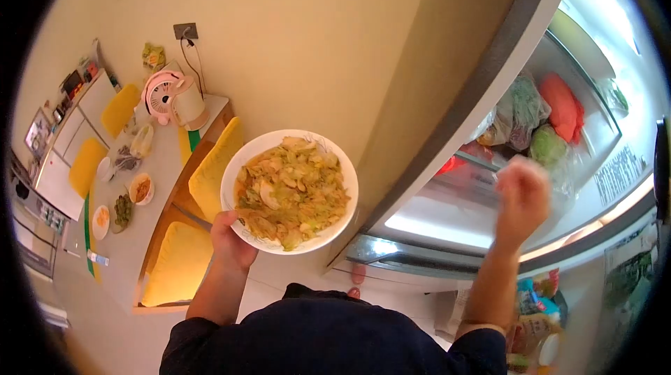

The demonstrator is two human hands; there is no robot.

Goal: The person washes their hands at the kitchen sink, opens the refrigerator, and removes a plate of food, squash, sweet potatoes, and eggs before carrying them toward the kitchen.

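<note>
My left hand (236,239) grips the lower left rim of a white dish (353,197), its thumb over the edge. Cooked cabbage (293,190) in a light brown sauce fills the dish, which is held out in front of me. On the other side, my right hand (523,190) is raised in the opening of a lit fridge (433,225); motion smears its fingers. Just beyond that hand sit a green cabbage (550,146) in clear plastic, a red bag (561,108) and a bag of dark greens (523,111).
On the left, a dining table (150,232) carries a pink fan (162,97), a kettle (189,104), a bowl of food (142,188) and several small dishes. Yellow chairs (178,263) stand along it. Packaged goods (538,305) are at lower right.
</note>
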